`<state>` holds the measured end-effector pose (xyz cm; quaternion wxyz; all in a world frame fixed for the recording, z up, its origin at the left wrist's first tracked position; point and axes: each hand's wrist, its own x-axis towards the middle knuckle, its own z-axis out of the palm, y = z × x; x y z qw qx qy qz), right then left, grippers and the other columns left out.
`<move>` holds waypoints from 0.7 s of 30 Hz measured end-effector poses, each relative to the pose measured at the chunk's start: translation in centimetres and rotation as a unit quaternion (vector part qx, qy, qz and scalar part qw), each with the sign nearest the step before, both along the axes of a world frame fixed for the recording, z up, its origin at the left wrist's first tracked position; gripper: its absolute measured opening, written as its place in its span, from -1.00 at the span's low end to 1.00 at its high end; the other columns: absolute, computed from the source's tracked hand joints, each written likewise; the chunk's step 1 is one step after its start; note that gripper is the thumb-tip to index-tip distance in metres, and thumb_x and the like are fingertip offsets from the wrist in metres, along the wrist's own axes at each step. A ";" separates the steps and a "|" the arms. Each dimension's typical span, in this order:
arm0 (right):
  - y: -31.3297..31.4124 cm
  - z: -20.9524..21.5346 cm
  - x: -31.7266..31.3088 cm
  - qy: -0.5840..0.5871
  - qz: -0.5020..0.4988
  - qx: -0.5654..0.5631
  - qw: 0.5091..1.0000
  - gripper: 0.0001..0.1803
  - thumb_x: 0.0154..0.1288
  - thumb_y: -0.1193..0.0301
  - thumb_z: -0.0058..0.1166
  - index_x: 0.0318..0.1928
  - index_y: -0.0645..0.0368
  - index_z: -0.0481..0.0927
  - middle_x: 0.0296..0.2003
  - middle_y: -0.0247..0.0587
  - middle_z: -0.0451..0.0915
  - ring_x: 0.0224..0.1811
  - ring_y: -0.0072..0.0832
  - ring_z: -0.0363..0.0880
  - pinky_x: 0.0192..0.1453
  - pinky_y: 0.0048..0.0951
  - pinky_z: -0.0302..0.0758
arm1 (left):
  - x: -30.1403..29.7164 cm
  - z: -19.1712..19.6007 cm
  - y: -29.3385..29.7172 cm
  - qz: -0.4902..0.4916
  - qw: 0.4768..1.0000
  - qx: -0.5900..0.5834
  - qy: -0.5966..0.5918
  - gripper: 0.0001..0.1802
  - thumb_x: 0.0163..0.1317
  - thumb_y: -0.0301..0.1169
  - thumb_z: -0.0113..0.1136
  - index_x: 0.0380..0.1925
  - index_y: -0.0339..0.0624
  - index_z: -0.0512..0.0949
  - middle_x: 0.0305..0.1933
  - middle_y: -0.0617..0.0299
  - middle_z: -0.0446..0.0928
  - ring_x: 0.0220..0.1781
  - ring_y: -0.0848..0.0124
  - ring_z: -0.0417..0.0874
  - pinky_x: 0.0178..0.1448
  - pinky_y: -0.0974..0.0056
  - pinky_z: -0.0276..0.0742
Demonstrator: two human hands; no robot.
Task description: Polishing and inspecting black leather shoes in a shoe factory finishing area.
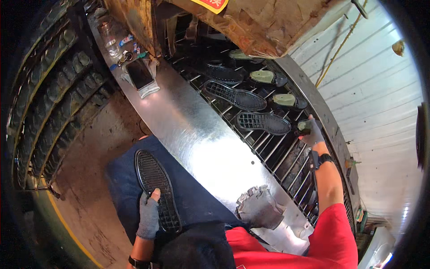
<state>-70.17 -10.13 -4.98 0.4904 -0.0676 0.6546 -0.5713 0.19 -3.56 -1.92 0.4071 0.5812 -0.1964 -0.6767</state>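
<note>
My left hand (148,217), in a grey fingerless glove, grips a black ridged shoe sole (154,175) over my thigh, thumb across its tread. My right arm reaches out to the roller conveyor, where my right hand (316,134), gloved the same way, closes on a dark shoe upper (303,127) with a pale green underside. Part of that upper is hidden by the fingers. Beside it on the rollers rest several black soles, the closest one a chunky-treaded sole (264,123). Along the far side lie more uppers, bottoms up, among them a green-bottomed upper (286,99).
A shiny metal ledge (179,114) runs along the conveyor's near side. A phone (139,74) on a cloth and a plastic bottle (109,38) sit at its far end. Crumpled grey fabric (260,207) lies close to me. A shoe rack (58,98) stands left; a rusty housing (264,27) overhangs the rollers.
</note>
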 end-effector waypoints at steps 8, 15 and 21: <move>6.4 -1.5 0.5 0.028 -0.003 -0.082 0.996 -0.57 0.38 -0.03 0.24 0.08 -0.08 0.59 -0.13 -0.39 0.66 -0.13 -0.38 0.69 -0.07 -0.10 0.67 | 0.5 -0.1 -0.7 -0.025 0.999 0.000 0.025 -0.64 0.53 -0.32 0.23 0.21 -0.28 0.58 0.06 0.31 0.64 0.02 0.51 0.62 0.16 0.35 0.55; 12.9 0.5 16.5 -0.146 0.174 -0.074 0.971 -0.21 0.25 0.11 0.36 0.36 0.34 0.47 0.06 0.01 0.70 -0.01 -0.25 0.77 0.12 -0.23 0.76 | 1.3 5.1 -3.0 -0.027 0.945 -0.303 -0.117 -0.42 0.63 -0.16 0.01 0.44 -0.38 0.37 0.41 0.00 0.46 0.40 0.25 0.52 0.50 0.15 0.44; 9.0 8.5 40.1 -0.126 0.408 -0.110 0.898 0.28 -0.07 0.03 0.56 0.57 0.34 0.18 0.30 0.07 0.54 0.23 -0.21 0.63 0.29 -0.22 0.62 | -4.8 6.4 -4.7 -0.040 0.936 -0.348 0.023 -0.21 0.57 0.04 0.10 0.58 -0.23 0.21 0.42 -0.12 0.45 0.39 0.11 0.55 0.49 -0.03 0.47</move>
